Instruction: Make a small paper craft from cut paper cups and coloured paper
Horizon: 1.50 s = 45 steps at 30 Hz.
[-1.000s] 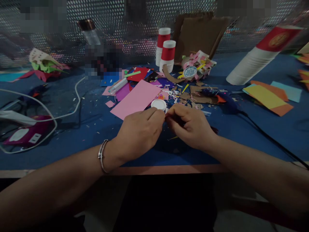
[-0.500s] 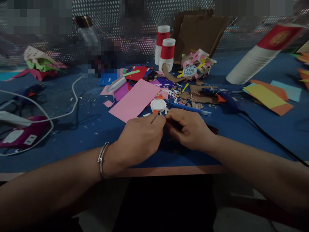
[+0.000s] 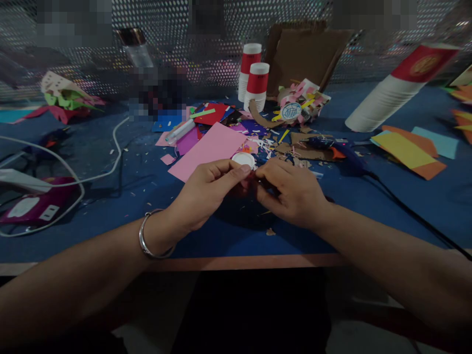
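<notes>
My left hand, a silver bangle at its wrist, has thumb and fingers pinched together just in front of a round white disc. Fingertip to fingertip with it, my right hand is closed in a pinch too. Whatever lies between the fingers is hidden or too small to name. A small brown scrap rests on the blue tabletop below my hands. Behind my left hand is a pink paper sheet. A blue pen is mostly covered by my right hand.
Two stacks of paper cups stand at the back, and a longer cup stack leans at right. A blue glue gun trails a black cord. Torn cardboard and coloured paper lie about. White cable loops at left.
My left hand has turned and loosened from a fist-like grip, its thumb now lying along the top. A brown scrap now shows on the table below. My right hand has hardly moved.
</notes>
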Tool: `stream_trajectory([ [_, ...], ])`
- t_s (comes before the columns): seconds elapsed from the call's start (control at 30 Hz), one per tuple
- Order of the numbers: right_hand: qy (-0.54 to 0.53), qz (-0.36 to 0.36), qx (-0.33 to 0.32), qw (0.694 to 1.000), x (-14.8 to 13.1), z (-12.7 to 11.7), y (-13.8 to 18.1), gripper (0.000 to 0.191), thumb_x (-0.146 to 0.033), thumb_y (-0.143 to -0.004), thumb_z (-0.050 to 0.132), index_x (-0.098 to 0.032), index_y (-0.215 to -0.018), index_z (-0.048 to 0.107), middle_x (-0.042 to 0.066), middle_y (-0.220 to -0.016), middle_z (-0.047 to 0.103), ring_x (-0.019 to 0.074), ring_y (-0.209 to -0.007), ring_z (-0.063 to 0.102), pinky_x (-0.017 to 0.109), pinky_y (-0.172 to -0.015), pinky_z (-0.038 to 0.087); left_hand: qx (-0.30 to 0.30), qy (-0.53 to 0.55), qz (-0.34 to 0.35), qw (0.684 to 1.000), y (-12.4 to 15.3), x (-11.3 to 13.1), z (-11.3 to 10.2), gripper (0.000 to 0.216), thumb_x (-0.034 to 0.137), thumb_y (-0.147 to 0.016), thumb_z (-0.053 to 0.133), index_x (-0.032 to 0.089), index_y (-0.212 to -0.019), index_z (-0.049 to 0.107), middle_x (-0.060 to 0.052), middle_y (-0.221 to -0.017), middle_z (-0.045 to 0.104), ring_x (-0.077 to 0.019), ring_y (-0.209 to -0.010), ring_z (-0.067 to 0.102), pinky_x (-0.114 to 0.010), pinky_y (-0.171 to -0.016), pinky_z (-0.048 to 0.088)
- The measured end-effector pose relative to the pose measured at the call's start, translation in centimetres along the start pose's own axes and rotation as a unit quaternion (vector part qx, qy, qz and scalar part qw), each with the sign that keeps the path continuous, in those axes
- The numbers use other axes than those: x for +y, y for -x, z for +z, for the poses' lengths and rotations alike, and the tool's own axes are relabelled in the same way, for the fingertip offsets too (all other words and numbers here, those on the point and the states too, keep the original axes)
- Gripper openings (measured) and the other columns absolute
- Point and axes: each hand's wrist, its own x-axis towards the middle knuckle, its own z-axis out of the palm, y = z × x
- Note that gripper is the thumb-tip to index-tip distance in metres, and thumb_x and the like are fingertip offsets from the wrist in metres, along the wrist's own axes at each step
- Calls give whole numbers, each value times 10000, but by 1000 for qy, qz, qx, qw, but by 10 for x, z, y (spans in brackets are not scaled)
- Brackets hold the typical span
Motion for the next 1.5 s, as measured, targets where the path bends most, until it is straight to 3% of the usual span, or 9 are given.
stream_trajectory([
  [0.17, 23, -4, -12, 1000, -2, 0, 1, 219, -286, -1004, 480, -177, -1014, 670, 81, -890, 699, 190, -708, 603, 317, -591, 387, -3, -20, 25, 1000, -1, -3, -6, 217, 333, -851, 803, 143, -912, 716, -24, -861, 720, -109, -759, 660, -264, -764, 564],
  [0.27, 12, 2, -10, 1000, -2, -2, 1, 232, -287, -1003, 504, -152, -1058, 685, 85, -882, 702, 196, -723, 622, 320, -618, 432, 4, -40, 31, 999, -1, -4, -10, 347, 364, -850, 822, 145, -1091, 703, -54, -967, 765, -139, -840, 717, -295, -826, 598],
  [0.4, -12, 3, -8, 1000, -1, -5, 1, 270, -339, -1028, 532, -136, -1084, 702, 84, -876, 711, 196, -736, 643, 319, -645, 471, -10, -71, 50, 996, -2, -4, -13, 440, 389, -864, 823, 142, -1193, 666, -73, -979, 784, -150, -867, 743, -275, -815, 598],
  [1.0, -36, -5, 12, 999, -5, -14, 0, 215, -305, -1036, 554, -162, -1085, 706, 85, -957, 775, 162, -725, 691, 292, -635, 503, -38, -147, 154, 976, -1, 1, -19, 414, 275, -857, 839, 147, -1207, 660, -59, -1008, 756, -149, -931, 753, -269, -878, 628],
  [1.23, -42, -13, 10, 999, -6, -15, -1, 213, -292, -1050, 542, -169, -1058, 715, 71, -926, 777, 162, -742, 682, 293, -634, 480, -78, -122, 135, 980, 1, 2, -22, 419, 212, -862, 820, 154, -1227, 624, -52, -990, 763, -153, -949, 771, -288, -920, 626],
  [1.5, -54, -18, 4, 998, -5, -15, -1, 204, -242, -1052, 531, -156, -1017, 713, 62, -894, 764, 158, -770, 685, 284, -667, 488, -76, -118, 126, 982, 1, 2, -21, 428, 216, -832, 848, 151, -1200, 638, -53, -989, 763, -154, -937, 764, -266, -875, 620],
])
